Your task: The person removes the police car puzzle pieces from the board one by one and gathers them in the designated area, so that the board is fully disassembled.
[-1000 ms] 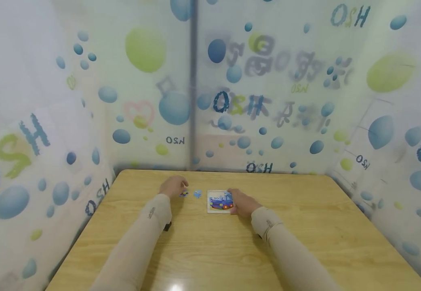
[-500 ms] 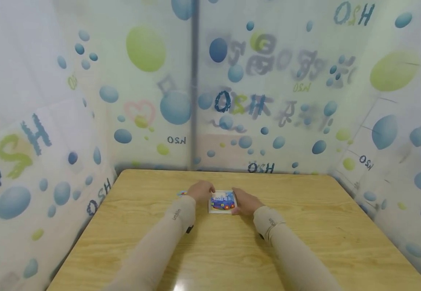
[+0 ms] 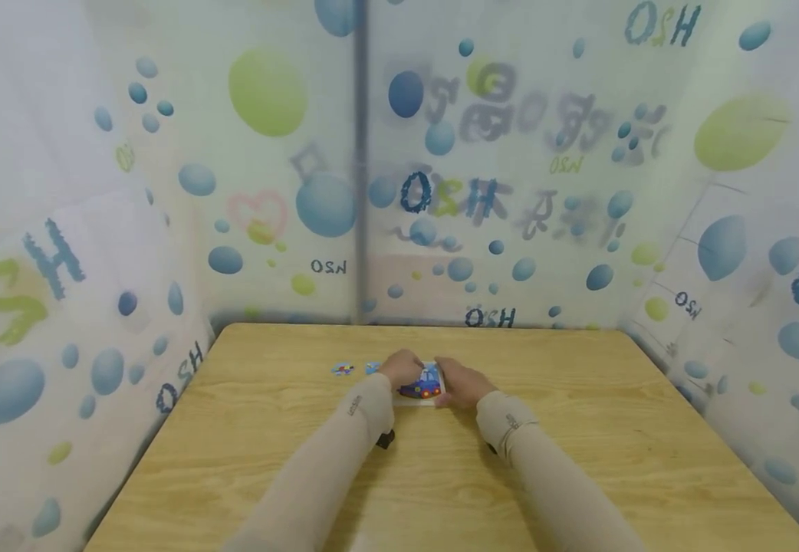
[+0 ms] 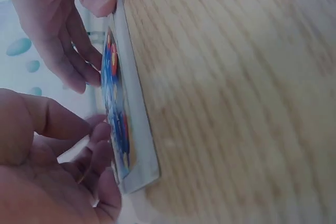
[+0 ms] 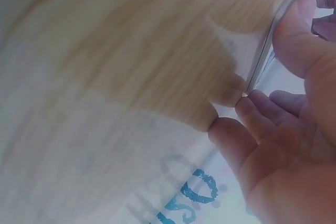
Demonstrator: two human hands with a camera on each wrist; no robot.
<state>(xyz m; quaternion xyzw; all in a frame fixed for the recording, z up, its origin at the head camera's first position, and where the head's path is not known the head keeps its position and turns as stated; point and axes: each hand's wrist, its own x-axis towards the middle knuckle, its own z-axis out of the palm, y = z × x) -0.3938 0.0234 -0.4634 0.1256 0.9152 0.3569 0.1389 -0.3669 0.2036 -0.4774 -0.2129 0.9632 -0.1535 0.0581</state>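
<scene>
A square picture puzzle in a pale frame (image 3: 430,383) lies on the table, its blue vehicle partly covered. My right hand (image 3: 465,383) grips its right side, thumb on the near edge in the right wrist view. Over the puzzle's left part is my left hand (image 3: 399,370); its bent fingers touch the picture (image 4: 116,93), with thumb and a fingertip close together. Whether a piece is between them is hidden. Left of the frame lie a small colourful piece (image 3: 343,369) and a light blue piece (image 3: 372,368), partly behind my left hand.
The wooden table (image 3: 544,475) reaches out on both sides of my arms. Pale curtains (image 3: 565,230) printed with blue and green spots stand behind it and at its left and right.
My left hand has moved right, from beside the loose pieces to over the puzzle's left part. My right hand has kept its grip on the frame's right side.
</scene>
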